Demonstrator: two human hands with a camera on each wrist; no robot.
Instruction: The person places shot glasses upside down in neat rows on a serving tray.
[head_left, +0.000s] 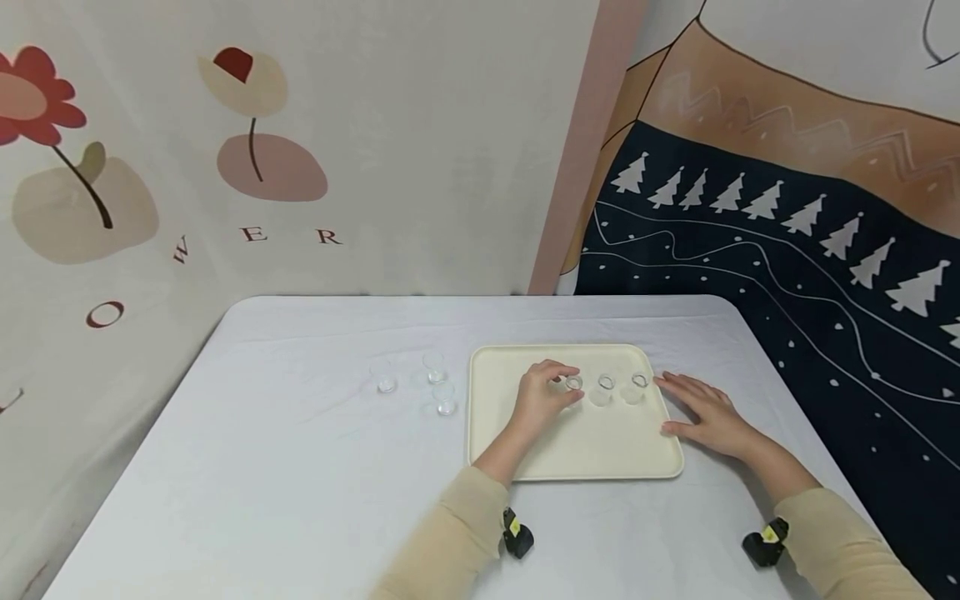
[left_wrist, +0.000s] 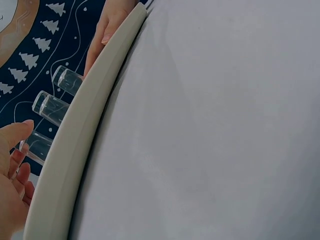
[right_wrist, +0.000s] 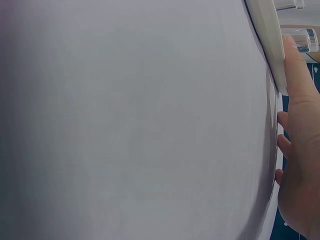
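Note:
My left hand (head_left: 537,397) is over the cream tray (head_left: 517,454), its thumb and fingers pinching the leftmost clear glass (head_left: 573,382) of a row of three. Beside it on the tray stand a middle glass (head_left: 602,393) and a right-hand glass (head_left: 634,390); the left wrist view shows what look like thick bases at their upper ends. At the tray's right edge, my right hand (head_left: 708,415) has its fingers spread fairly straight, with the thumb (right_wrist: 296,65) against the rim.
Three more clear glasses stand left of the tray on the white-covered table (head_left: 300,467): one on the left (head_left: 386,380), one behind (head_left: 435,371) and one in front (head_left: 445,401). Behind the table hangs a patterned cloth or wall covering (head_left: 427,167).

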